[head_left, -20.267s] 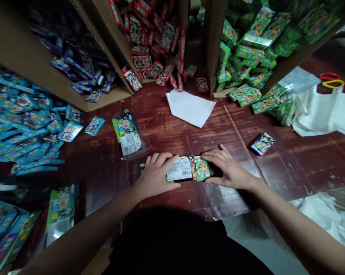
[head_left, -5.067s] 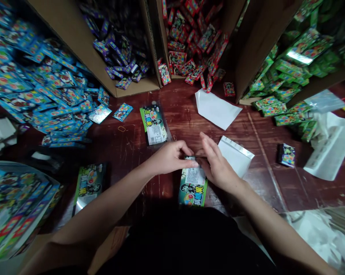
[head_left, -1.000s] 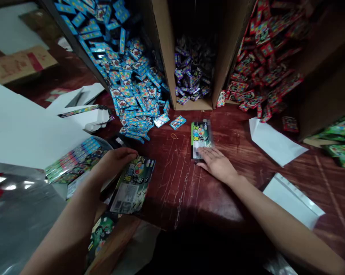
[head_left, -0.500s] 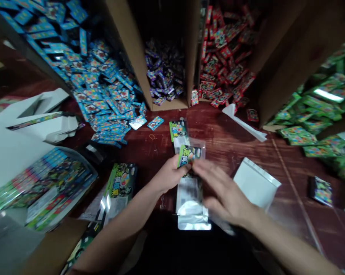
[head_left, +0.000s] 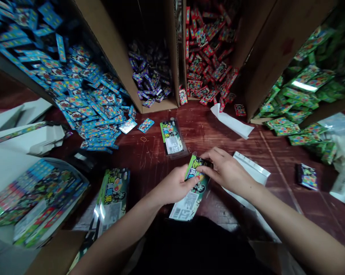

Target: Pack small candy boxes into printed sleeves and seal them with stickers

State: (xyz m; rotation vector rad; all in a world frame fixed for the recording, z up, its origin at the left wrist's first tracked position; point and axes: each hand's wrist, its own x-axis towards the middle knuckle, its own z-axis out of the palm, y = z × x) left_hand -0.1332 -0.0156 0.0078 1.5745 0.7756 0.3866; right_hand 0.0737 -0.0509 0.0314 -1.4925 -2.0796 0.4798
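A flat green-and-black printed box (head_left: 188, 204) with a white label panel is held low in front of my body, tilted. My left hand (head_left: 174, 186) grips its left side, thumb across the front. At the upper right end, my right hand (head_left: 228, 170) pinches the box, thumb on the front and fingers behind the edge. Just beyond my hands lies a similar box (head_left: 172, 138) with clear plastic around it. More such boxes (head_left: 115, 187) are stacked left of my left forearm. A white sheet-like piece (head_left: 254, 168) lies partly behind my right hand.
Cardboard bins at the back hold small blue packs (head_left: 83, 91), purple packs (head_left: 153, 78), red packs (head_left: 209, 57) and green packs (head_left: 301, 99). A white paper strip (head_left: 232, 121) and a small dark packet (head_left: 307, 176) lie rightward. A bag of printed boxes (head_left: 43, 198) stands left.
The box in my hands has turned aslant and moved off the one on the table. My right hand has closed on its upper end; the shiny flap at the bottom no longer shows.
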